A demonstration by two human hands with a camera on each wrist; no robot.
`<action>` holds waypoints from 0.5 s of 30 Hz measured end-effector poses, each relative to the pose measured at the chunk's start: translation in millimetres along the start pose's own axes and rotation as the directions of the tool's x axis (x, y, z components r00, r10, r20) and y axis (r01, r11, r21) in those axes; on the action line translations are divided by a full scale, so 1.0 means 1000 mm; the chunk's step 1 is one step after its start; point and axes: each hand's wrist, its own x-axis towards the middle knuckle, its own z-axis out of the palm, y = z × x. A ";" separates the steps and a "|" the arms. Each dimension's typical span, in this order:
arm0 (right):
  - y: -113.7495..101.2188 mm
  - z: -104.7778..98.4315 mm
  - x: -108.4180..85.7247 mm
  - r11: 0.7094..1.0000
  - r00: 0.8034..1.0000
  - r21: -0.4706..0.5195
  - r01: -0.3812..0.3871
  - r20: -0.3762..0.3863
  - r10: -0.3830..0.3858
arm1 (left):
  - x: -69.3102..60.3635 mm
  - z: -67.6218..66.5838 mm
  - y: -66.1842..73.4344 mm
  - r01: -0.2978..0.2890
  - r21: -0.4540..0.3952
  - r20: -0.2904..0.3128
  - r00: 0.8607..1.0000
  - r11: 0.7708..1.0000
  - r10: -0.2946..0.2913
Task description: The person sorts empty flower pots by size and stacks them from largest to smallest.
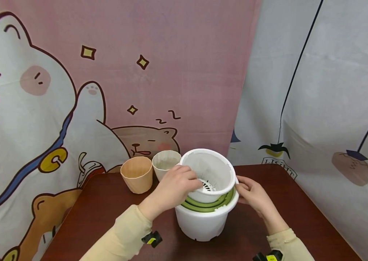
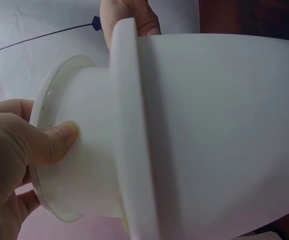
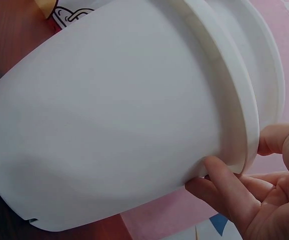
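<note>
A white flowerpot (image 1: 210, 165) with a slotted bottom stands tilted inside a stack of nested pots. Green pot rims (image 1: 200, 209) show beneath it, within a larger white pot (image 1: 201, 226) on the table. My left hand (image 1: 178, 183) pinches the near-left rim of the upper white pot, thumb on its outer wall in the left wrist view. At the right side, my right hand (image 1: 253, 195) holds the rim of the larger pot; the right wrist view has its fingers (image 3: 229, 182) under that rim. The lower parts of the green pots are hidden.
Left of the stack, an orange pot (image 1: 137, 175) and a cream pot (image 1: 165, 161) stand on the dark red table (image 1: 105, 217). A cartoon-printed curtain (image 1: 184, 72) hangs behind the table.
</note>
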 end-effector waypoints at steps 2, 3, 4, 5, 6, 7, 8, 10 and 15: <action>0.000 0.000 0.000 1.000 1.000 -0.001 0.002 0.001 -0.002 | -0.003 0.003 0.000 0.013 -0.015 0.001 1.000 1.000 -0.013; 0.000 0.000 -0.001 1.000 1.000 -0.004 0.003 0.001 -0.003 | -0.004 0.004 0.000 0.022 -0.024 0.002 1.000 0.999 -0.022; 0.000 0.000 -0.001 1.000 1.000 -0.007 0.005 0.001 -0.005 | -0.005 0.005 0.001 0.030 -0.036 0.001 1.000 0.999 -0.030; -0.001 0.000 -0.001 1.000 1.000 -0.009 0.006 0.002 -0.006 | -0.006 0.006 0.001 0.038 -0.045 -0.001 0.999 0.998 -0.038; -0.001 0.000 -0.001 1.000 1.000 -0.010 0.007 0.003 -0.007 | -0.007 0.007 0.001 0.047 -0.052 -0.004 0.999 0.998 -0.047; -0.001 0.000 -0.001 1.000 1.000 -0.009 0.008 0.005 -0.007 | -0.008 0.007 0.001 0.053 -0.060 -0.008 0.999 0.997 -0.054; -0.001 0.000 -0.001 1.000 1.000 -0.008 0.006 0.005 -0.006 | -0.009 0.007 0.002 0.060 -0.066 -0.011 0.998 0.996 -0.061; -0.001 0.000 -0.001 1.000 1.000 -0.007 0.004 0.005 -0.004 | -0.010 0.008 0.003 0.067 -0.068 -0.022 0.997 0.995 -0.068; -0.001 0.000 -0.001 1.000 1.000 -0.009 0.001 0.002 -0.001 | -0.013 0.013 0.004 0.077 -0.079 -0.058 0.995 0.994 -0.081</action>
